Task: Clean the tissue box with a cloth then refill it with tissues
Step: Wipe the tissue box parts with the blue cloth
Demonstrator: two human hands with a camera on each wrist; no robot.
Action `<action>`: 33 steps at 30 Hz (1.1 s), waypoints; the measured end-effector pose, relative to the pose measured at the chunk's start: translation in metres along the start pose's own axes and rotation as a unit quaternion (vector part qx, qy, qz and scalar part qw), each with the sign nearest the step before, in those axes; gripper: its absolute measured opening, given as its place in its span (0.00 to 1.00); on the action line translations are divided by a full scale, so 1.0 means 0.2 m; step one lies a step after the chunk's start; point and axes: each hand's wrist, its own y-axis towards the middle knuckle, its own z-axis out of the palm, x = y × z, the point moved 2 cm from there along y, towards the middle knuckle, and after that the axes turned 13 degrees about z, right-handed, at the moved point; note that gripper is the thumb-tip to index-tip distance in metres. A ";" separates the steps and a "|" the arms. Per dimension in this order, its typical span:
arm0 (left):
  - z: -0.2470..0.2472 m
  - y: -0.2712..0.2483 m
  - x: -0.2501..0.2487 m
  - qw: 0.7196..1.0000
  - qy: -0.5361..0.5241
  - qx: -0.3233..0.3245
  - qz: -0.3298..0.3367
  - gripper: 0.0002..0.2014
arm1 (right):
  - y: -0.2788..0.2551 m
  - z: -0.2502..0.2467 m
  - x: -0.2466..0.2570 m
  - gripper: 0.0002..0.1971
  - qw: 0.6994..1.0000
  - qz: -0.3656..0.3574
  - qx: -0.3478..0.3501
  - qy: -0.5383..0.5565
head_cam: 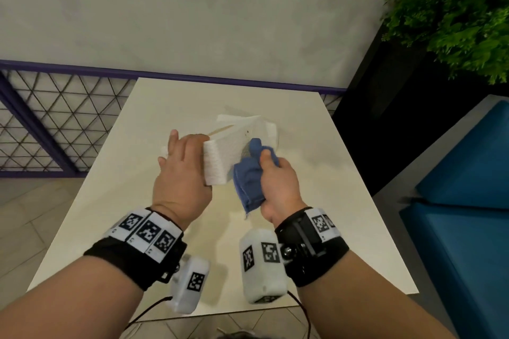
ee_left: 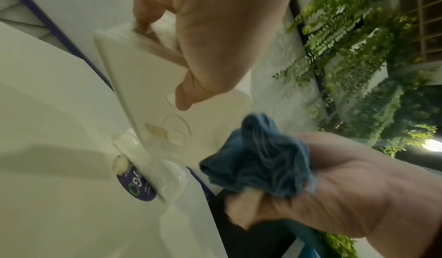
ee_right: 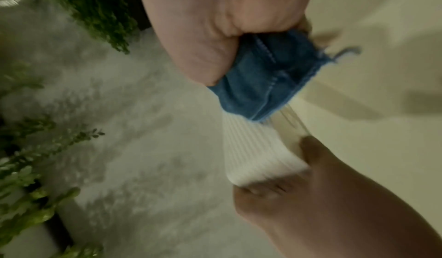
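The cleaning step appears to be in hand: the left hand grips the white ribbed tissue box by its near end, holding it tilted above the table, while the right hand clenches the bunched blue cloth against the box's right side. A wrapped pack of tissues lies on the table under the box. Judged next: wipe the remaining faces with the box held steady, set the cloth down, then load the tissues.
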 end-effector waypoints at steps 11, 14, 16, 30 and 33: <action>-0.02 0.01 -0.01 0.994 -0.094 0.022 0.051 0.22 | -0.14 0.21 0.14 0.27 0.841 -0.307 -0.007 -0.445; -0.06 -0.03 -0.01 0.989 -0.148 -0.011 -0.006 0.31 | 0.05 0.05 0.20 0.24 0.861 -0.290 -0.088 -0.410; -0.12 -0.06 -0.04 0.987 -0.155 -0.022 -0.015 0.33 | 0.21 -0.09 0.25 0.24 0.882 -0.234 -0.126 -0.389; -0.04 -0.08 0.01 0.989 -0.145 0.018 -0.023 0.34 | 0.30 0.00 0.07 0.33 0.884 -0.203 -0.148 -0.394; -0.05 -0.08 0.01 0.990 -0.135 0.025 -0.018 0.34 | 0.45 -0.14 0.11 0.32 0.928 -0.120 -0.166 -0.312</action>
